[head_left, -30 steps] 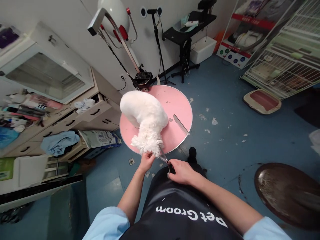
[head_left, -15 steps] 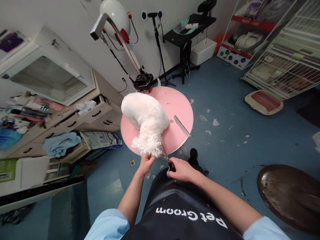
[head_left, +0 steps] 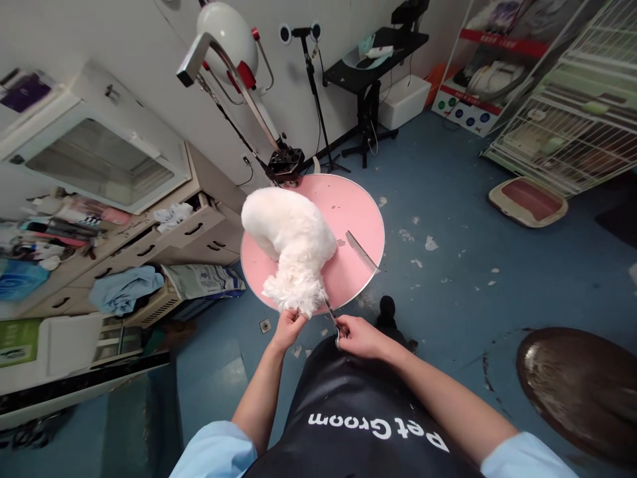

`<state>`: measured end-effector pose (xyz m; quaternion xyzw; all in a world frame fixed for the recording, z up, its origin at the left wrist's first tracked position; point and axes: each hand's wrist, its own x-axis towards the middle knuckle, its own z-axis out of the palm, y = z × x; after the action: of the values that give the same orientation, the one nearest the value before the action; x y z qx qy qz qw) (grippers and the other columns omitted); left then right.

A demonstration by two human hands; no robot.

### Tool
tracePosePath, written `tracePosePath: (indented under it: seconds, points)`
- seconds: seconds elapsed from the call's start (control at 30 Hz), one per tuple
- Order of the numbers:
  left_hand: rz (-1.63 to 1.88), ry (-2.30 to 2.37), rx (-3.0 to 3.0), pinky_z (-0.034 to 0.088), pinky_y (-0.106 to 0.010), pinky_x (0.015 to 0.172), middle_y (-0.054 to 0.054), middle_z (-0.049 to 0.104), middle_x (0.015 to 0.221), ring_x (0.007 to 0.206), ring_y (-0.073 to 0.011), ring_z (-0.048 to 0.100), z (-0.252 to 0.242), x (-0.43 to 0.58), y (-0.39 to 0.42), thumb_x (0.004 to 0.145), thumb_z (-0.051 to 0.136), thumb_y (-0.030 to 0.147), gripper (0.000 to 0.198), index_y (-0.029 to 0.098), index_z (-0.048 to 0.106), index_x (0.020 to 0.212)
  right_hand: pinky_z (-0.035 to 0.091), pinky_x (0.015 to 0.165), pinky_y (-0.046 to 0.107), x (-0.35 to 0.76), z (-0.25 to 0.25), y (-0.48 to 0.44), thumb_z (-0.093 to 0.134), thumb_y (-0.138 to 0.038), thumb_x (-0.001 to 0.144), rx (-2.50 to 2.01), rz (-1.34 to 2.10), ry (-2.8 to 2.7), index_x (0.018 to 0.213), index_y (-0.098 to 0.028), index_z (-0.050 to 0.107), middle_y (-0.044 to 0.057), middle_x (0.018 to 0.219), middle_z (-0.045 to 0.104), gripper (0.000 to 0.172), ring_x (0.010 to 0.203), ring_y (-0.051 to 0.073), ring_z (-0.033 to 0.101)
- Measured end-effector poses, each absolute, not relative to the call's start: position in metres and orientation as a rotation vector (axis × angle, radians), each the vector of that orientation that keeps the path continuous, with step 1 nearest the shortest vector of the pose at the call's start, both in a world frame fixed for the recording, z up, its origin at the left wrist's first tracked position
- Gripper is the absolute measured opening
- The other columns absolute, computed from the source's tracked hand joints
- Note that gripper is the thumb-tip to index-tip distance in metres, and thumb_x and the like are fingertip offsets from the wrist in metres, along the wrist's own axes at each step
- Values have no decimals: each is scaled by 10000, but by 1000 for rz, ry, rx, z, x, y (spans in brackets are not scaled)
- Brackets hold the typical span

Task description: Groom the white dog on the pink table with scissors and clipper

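Note:
A white fluffy dog (head_left: 291, 229) stands on a round pink grooming table (head_left: 355, 206), its head toward me at the near edge. My left hand (head_left: 290, 328) is closed at the dog's muzzle, fingers pinched on its fur; the face itself is hidden from above. My right hand (head_left: 363, 337) grips a pair of scissors (head_left: 332, 312) by the handles. Their blades point up and left, touching or nearly touching the fur on the right side of the head. A metal comb (head_left: 362, 251) lies on the table's right part, one end over the rim.
A grooming arm clamp (head_left: 286, 164) sits at the table's back edge. Drawers (head_left: 194, 229) and a pet carrier (head_left: 156, 302) stand left. Right are a wire cage (head_left: 562, 139), a litter tray (head_left: 528, 201) and a round brown stool (head_left: 577, 392). Fur clumps (head_left: 430, 243) litter the floor.
The scissors' blades have come closer together, and the handles have closed in my right hand. My left hand and the dog stay nearly in place; the view shifts slightly.

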<state>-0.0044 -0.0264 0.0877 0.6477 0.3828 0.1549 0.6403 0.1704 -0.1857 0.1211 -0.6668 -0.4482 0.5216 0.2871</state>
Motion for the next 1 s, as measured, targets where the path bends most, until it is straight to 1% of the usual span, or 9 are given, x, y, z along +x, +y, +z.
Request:
tracePosePath:
  seconds: [0.1, 0.23, 0.37, 0.5, 0.63, 0.73, 0.8, 0.9, 1.0]
  points:
    - [345, 867, 1467, 507, -363, 885, -97, 750, 897, 898, -256, 679, 89, -4, -26, 700, 747, 570, 469, 144, 754, 898, 396, 631, 231, 170, 115, -187, 663, -225, 706, -1678, 1510, -1124, 993, -160, 620, -3, 846, 647, 298, 719, 140, 562]
    - [351, 837, 1485, 498, -362, 906, -97, 752, 917, 926, -255, 675, 89, -5, -24, 730, 732, 547, 445, 145, 759, 918, 390, 612, 220, 167, 106, -187, 615, -148, 675, -1597, 1575, -996, 1003, -140, 626, -30, 755, 604, 329, 670, 115, 523]
    - [338, 843, 1530, 505, -342, 838, -73, 738, 822, 816, -228, 660, 87, -7, -23, 742, 725, 517, 381, 144, 752, 818, 417, 635, 223, 167, 104, -185, 650, -190, 681, -1393, 1673, -896, 1016, -150, 620, -17, 807, 632, 339, 718, 126, 561]
    - [338, 843, 1527, 508, -335, 818, -50, 700, 723, 790, -218, 647, 85, -9, -23, 743, 728, 492, 340, 152, 721, 747, 411, 587, 219, 168, 107, -186, 631, -177, 648, -1281, 1812, -704, 1058, -159, 562, -34, 723, 617, 416, 673, 138, 609]
    - [327, 829, 1535, 504, -331, 821, -48, 688, 729, 811, -220, 644, 83, -10, -24, 744, 733, 480, 330, 152, 719, 767, 442, 638, 228, 168, 108, -187, 650, -208, 664, -1227, 1806, -665, 1024, -162, 573, -25, 788, 634, 371, 711, 128, 625]
    - [331, 819, 1529, 507, -328, 808, -45, 682, 726, 798, -216, 641, 83, -10, -25, 761, 718, 487, 337, 153, 723, 798, 426, 602, 217, 168, 109, -185, 634, -156, 641, -1277, 1803, -703, 1027, -160, 567, -46, 721, 617, 391, 666, 119, 608]
    - [329, 817, 1522, 508, -329, 811, -39, 664, 692, 798, -217, 640, 83, -10, -25, 766, 714, 490, 335, 155, 714, 773, 410, 562, 211, 169, 109, -184, 611, -155, 641, -1323, 1841, -669, 1048, -158, 551, -53, 681, 606, 411, 639, 129, 621]
    - [322, 816, 1527, 509, -338, 826, -38, 647, 658, 826, -232, 644, 83, -11, -25, 750, 731, 496, 343, 158, 695, 708, 436, 605, 215, 170, 110, -183, 623, -188, 658, -1277, 1809, -686, 1007, -153, 565, -41, 735, 617, 356, 669, 120, 624]
    - [332, 794, 1509, 506, -361, 871, -56, 685, 720, 887, -250, 655, 84, -10, -23, 763, 719, 510, 353, 157, 721, 768, 431, 604, 215, 170, 109, -181, 626, -170, 647, -1269, 1778, -748, 1005, -155, 565, -50, 705, 606, 363, 647, 112, 594]
